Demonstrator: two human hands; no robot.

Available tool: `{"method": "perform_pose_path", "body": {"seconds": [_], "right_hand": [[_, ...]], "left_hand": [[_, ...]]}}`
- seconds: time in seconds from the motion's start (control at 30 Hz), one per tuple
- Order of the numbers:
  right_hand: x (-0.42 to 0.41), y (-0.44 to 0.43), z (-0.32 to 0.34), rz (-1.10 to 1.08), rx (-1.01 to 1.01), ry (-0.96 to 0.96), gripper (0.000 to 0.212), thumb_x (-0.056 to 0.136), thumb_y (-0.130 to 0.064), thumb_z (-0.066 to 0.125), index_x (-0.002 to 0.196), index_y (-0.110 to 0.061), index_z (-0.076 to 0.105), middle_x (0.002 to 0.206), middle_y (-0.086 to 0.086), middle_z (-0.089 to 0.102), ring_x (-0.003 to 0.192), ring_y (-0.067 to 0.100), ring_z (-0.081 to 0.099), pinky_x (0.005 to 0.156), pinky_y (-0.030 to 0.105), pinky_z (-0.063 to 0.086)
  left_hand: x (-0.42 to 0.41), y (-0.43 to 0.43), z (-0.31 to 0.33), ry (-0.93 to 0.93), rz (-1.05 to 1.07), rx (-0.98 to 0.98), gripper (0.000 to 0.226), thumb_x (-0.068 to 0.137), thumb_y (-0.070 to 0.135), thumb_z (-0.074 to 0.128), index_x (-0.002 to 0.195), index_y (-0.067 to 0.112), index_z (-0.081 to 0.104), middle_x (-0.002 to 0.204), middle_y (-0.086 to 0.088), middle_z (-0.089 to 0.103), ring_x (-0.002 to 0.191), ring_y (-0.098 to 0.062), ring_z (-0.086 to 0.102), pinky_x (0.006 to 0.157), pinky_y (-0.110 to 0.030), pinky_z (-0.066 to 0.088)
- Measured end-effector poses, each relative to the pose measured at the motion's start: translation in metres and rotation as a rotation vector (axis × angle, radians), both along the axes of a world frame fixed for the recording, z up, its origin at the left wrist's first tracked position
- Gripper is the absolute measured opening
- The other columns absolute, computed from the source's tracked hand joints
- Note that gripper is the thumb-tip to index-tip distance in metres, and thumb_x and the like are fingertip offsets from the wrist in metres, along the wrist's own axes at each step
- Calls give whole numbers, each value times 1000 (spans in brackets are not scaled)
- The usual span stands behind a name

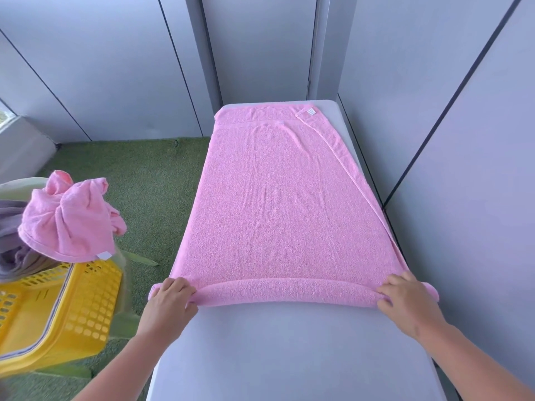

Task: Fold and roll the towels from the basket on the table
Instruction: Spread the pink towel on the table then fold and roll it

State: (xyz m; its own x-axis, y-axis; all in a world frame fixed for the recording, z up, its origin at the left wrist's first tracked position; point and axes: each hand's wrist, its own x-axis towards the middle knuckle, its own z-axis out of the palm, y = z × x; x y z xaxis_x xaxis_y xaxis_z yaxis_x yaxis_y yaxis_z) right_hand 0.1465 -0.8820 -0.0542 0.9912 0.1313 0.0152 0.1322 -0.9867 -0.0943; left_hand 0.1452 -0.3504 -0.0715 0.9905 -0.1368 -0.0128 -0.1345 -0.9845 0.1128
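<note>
Towel [278, 204], pink, flat along desk [289, 357], near end rolled into a tube. Second towel [69, 224], pink, crumpled atop yellow basket [86, 308], left of desk.

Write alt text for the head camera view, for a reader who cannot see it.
The left hand and right hand grip the ends of a roll started at the near edge of a pink towel spread along a grey table. At left, on green turf, stands a yellow basket, with a crumpled towel heaped on grey cloth.
</note>
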Motion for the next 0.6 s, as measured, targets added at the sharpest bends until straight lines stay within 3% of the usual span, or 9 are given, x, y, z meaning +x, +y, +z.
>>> {"method": "perform_pose_path", "body": {"seconds": [0.13,0.23,0.3,0.4,0.47,0.6], "right_hand": [[1,2,4,-51,-66,64,27,67,-25,75,46,-34,61,67,-13,47,70,15,49,52,16,9],[3,4,3,-94,-77,118,30,85,-31,53,55,-30,60,76,-12,48,82,11,46,50,20,23],[3,7,6,-107,-65,139,33,88,-30,46,58,-28,60,76,-8,47,78,12,47,50,24,22],[3,7,8,-156,68,134,19,85,-16,60,72,-29,66,84,-8,57,77,15,58,55,24,24],[2,4,5,-160,149,72,21,80,-5,64,77,-26,65,83,-9,60,77,17,59,57,23,27],[-3,-6,-5,-87,200,57,24,77,1,68,82,-22,69,87,-11,63,83,16,58,73,27,40]], "left_hand": [[-3,0,5,-44,-14,77,33,81,44,43,69,26,68,89,9,48,83,-20,47,67,-37,42],[-4,-3,8,-62,3,130,38,84,43,39,60,25,62,84,9,43,79,-20,44,65,-36,38],[-3,-5,7,-52,17,142,38,83,41,39,58,24,62,82,8,43,77,-20,44,64,-36,39],[-2,-6,4,0,71,30,29,81,39,40,76,27,65,83,8,48,79,-20,52,58,-34,42],[-4,-7,6,1,97,-60,24,82,36,38,87,28,60,86,10,51,81,-19,55,56,-35,42],[-9,-7,8,-67,58,-130,26,89,32,34,82,24,58,87,12,50,79,-20,53,58,-35,41]]}}
